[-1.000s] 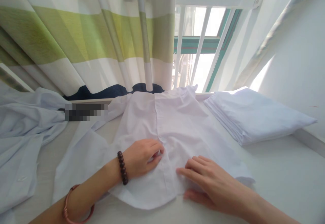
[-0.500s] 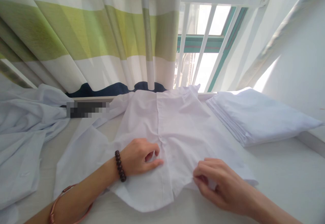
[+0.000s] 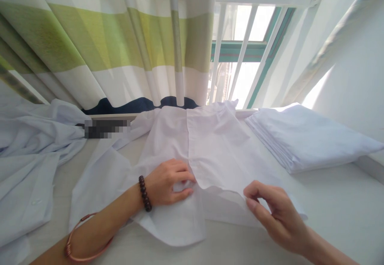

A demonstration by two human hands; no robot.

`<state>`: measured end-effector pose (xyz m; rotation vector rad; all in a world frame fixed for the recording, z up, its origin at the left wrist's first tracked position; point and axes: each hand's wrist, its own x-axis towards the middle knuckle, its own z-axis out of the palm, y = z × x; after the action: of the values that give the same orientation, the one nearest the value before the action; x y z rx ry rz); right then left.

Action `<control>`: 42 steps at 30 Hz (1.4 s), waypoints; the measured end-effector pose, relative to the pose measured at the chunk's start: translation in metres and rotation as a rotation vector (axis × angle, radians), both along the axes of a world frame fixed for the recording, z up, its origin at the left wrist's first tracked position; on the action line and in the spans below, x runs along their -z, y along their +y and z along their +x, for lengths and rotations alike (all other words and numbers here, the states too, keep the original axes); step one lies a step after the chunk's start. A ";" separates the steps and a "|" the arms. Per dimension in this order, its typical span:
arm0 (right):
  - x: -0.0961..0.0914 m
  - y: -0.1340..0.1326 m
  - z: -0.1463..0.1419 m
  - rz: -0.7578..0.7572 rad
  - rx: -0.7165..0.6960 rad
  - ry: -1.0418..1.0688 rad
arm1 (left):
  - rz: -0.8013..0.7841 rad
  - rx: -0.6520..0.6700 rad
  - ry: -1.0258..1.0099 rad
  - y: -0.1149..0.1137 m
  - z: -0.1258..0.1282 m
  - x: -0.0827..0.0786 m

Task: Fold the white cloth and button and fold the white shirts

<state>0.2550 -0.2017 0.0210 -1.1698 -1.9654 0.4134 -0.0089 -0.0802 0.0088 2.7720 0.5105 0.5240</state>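
A white shirt [image 3: 216,149] lies spread on the white table [image 3: 330,213], collar toward the window. My left hand [image 3: 169,181], with a dark bead bracelet at the wrist, presses on the shirt's left front panel near the placket, fingers curled on the cloth. My right hand [image 3: 276,213] pinches the lower edge of the right front panel between thumb and fingers and holds it lifted off the table, so the layer beneath shows.
A stack of folded white shirts [image 3: 300,137] sits at the right by the wall. A heap of loose pale garments [image 3: 30,157] covers the table's left side. A striped green and white curtain [image 3: 105,49] and a barred window [image 3: 240,49] stand behind.
My right hand went from lying flat on the right panel to pinching its hem and lifting it up and to the right. My left hand stayed in place on the shirt.
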 end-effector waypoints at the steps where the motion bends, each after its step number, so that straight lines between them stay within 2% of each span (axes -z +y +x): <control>1: 0.000 0.000 0.001 0.010 0.018 0.012 | -0.015 -0.005 0.016 0.000 0.000 -0.001; 4: 0.002 -0.001 0.002 0.002 -0.030 -0.030 | -0.127 -0.078 0.024 -0.001 0.001 -0.006; 9: 0.006 -0.003 -0.010 -0.066 -0.283 -0.252 | -0.509 -0.322 -0.050 0.000 0.003 -0.009; 11: 0.008 -0.003 -0.014 -0.104 -0.340 -0.320 | -0.585 -0.388 -0.095 0.000 0.005 -0.008; 13: 0.009 -0.003 -0.015 -0.142 -0.367 -0.359 | -0.570 -0.416 -0.113 0.000 0.007 -0.005; 17: 0.008 -0.001 -0.014 -0.205 -0.391 -0.390 | -0.434 -0.397 -0.034 -0.002 0.009 -0.001; 23: 0.007 -0.002 -0.014 -0.218 -0.380 -0.391 | -0.332 -0.353 0.040 -0.003 0.009 -0.004; 25: 0.008 0.000 -0.014 -0.166 -0.337 -0.391 | -0.321 -0.347 0.048 -0.004 0.010 -0.006; 31: 0.015 0.006 -0.005 -0.010 -0.097 -0.380 | -0.290 -0.377 0.054 -0.007 0.014 -0.008; 37: 0.023 0.008 0.000 -0.116 -0.090 -0.613 | -0.287 -0.361 0.072 -0.006 0.012 -0.009; 42: 0.025 0.010 0.000 -0.161 -0.100 -0.650 | -0.297 -0.353 0.073 -0.006 0.011 -0.010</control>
<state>0.2552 -0.1921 -0.0041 -1.4361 -2.5927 0.2616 0.0025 -0.0864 0.0192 2.4333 1.0163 0.3830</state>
